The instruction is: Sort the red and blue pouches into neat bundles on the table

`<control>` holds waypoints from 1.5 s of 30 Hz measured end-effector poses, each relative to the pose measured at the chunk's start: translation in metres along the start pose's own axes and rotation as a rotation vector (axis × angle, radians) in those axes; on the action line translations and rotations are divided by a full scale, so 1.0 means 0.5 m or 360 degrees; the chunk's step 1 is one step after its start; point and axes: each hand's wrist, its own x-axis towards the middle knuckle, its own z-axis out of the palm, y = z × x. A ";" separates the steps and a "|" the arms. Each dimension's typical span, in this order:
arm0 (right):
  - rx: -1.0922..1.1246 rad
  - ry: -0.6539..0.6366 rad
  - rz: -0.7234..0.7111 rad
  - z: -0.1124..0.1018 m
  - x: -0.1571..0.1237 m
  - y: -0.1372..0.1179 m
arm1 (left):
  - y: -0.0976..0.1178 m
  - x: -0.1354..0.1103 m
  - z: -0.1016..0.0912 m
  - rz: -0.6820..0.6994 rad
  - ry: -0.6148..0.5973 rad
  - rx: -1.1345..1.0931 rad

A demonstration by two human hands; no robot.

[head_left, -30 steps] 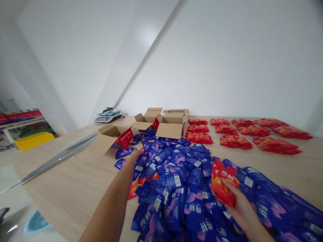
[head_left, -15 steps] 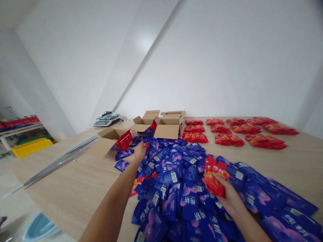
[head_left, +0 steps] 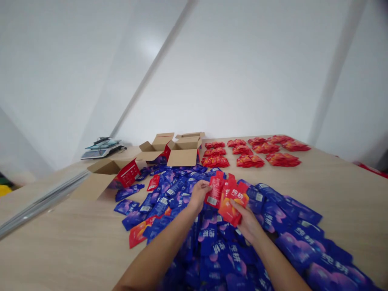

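My left hand (head_left: 200, 196) pinches a red pouch (head_left: 216, 190) with its barcode side facing me. Close beside it, my right hand (head_left: 246, 220) grips a small fan of red-and-orange pouches (head_left: 232, 202), front print showing. The two hands meet above a wide heap of blue pouches (head_left: 182, 190) on the table. Within the heap's left side lie a loose red pouch (head_left: 153, 182) and a partly covered red-and-orange pouch (head_left: 138, 233).
Open cardboard boxes (head_left: 183, 157) stand behind the heap, with another open box (head_left: 100, 178) at left. Red pouch piles (head_left: 250, 161) lie in rows at back right. A scale (head_left: 101, 150) and long thin strips (head_left: 45, 202) occupy the left of the wooden table (head_left: 75, 250).
My left hand has come back from the far left of the heap with a red pouch, to beside my right hand's pouches. The view has turned right.
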 end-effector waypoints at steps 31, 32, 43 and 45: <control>-0.0267 0.0009 -0.0295 -0.015 0.019 0.011 | 0.013 -0.057 0.109 -0.0459 -0.0682 -0.0415; -0.0314 -0.0009 -0.0301 -0.015 0.020 0.013 | 0.020 -0.049 0.108 -0.0416 -0.0691 -0.0380; -0.0409 -0.0134 0.0209 -0.003 -0.013 0.000 | -0.009 -0.032 0.128 -0.0148 -0.0279 -0.0314; -0.0371 -0.0129 0.0237 0.002 -0.017 0.002 | -0.021 -0.012 0.115 -0.0030 -0.0271 -0.0133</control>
